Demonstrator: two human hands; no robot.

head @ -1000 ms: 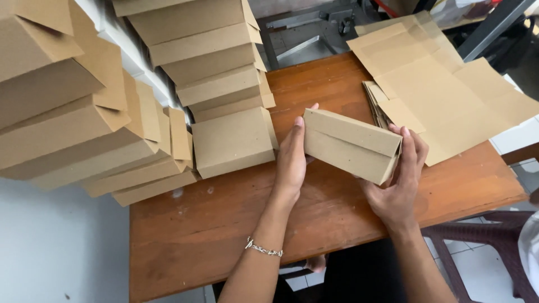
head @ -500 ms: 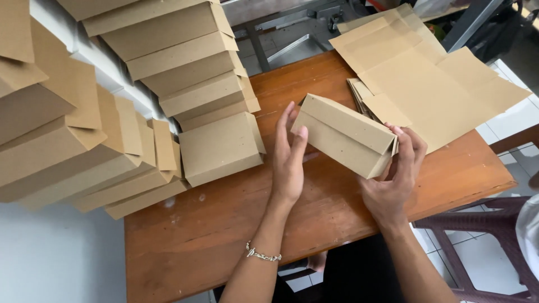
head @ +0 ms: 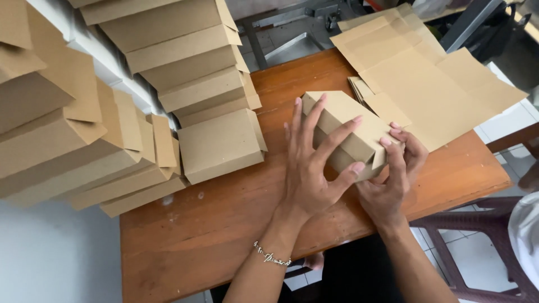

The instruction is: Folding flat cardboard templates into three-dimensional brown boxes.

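So we've got a small brown cardboard box [head: 343, 130] right in the middle of the frame, held just above the wooden tabletop [head: 224, 224]. Our left hand [head: 310, 168] is spread wide over the near face of it, fingers fanned out and pressing flat on the top and side. Our right hand [head: 396, 174] is curled around the right end, fingertips pinching down on what looks like the end flap.

Handling-wise, this looks like thin single-wall card, so we'd call it very light and fairly stiff along the folds but easy to dent if we squeeze the flat panels. Not slippery, the kraft surface has some tooth. Best hold is probably at the edges and corners, where the folds give it strength, rather than the middle of a panel.

As for what's inside: we can't tell, the box is closed up from this angle, though it seems empty going by how loosely it's carried.

Upper left of the frame is packed with leaning rows of finished boxes [head: 185, 78], all the same brown card, lids shut, stacked against each other, with one [head: 220, 146] lying flat on the tabletop at the front of the row. Can't see into any of them either. Upper right there's a pile of flat unfolded blanks [head: 426, 84] hanging partly off the tabletop's far corner.
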